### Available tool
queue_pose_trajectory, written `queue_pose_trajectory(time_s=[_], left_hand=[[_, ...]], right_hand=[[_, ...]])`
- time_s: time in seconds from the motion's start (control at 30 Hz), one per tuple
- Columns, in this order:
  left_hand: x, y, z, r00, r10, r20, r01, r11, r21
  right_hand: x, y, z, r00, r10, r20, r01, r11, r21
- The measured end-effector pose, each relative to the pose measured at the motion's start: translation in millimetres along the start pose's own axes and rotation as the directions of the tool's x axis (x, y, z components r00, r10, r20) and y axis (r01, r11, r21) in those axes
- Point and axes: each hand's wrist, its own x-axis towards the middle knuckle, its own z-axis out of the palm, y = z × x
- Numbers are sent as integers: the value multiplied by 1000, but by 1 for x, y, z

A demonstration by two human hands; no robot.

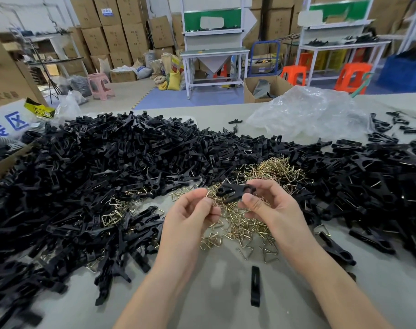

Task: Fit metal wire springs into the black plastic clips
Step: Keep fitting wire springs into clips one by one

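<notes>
My right hand point(268, 205) pinches a black plastic clip point(234, 191) between thumb and fingers, holding it above the table. My left hand point(195, 210) is just left of the clip with its fingers curled; it seems to pinch a thin metal wire spring point(208, 195) at the fingertips, close to the clip's left end. Below both hands lies a loose heap of brass-coloured wire springs point(245, 224). A big pile of black clips point(107, 167) covers the table to the left and another pile of clips point(373, 176) to the right.
A single black clip half point(255, 286) lies on the grey table point(214, 293) between my forearms. A crumpled clear plastic bag point(306, 115) sits at the back right. A cardboard box point(2, 162) stands at the left edge. Benches, stools and stacked cartons fill the room behind.
</notes>
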Motion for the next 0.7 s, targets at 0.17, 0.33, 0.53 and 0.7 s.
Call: queue_pose_trajectory(time_s=[0.17, 0.33, 0.53, 0.7], left_hand=[[2, -3, -2, 999, -35, -13, 35, 999, -31], [2, -2, -3, 998, -17, -53, 20, 999, 49], [3, -3, -3, 999, -23, -37, 25, 998, 54], [6, -1, -5, 996, -53, -75, 48, 997, -66]], right_hand=[[-3, 1, 3, 996, 14, 86, -8, 997, -78], [-3, 4, 5, 990, -13, 138, 34, 988, -153], [-3, 6, 8, 987, -28, 161, 60, 979, -195], [-1, 7, 8, 987, -42, 153, 71, 979, -192]])
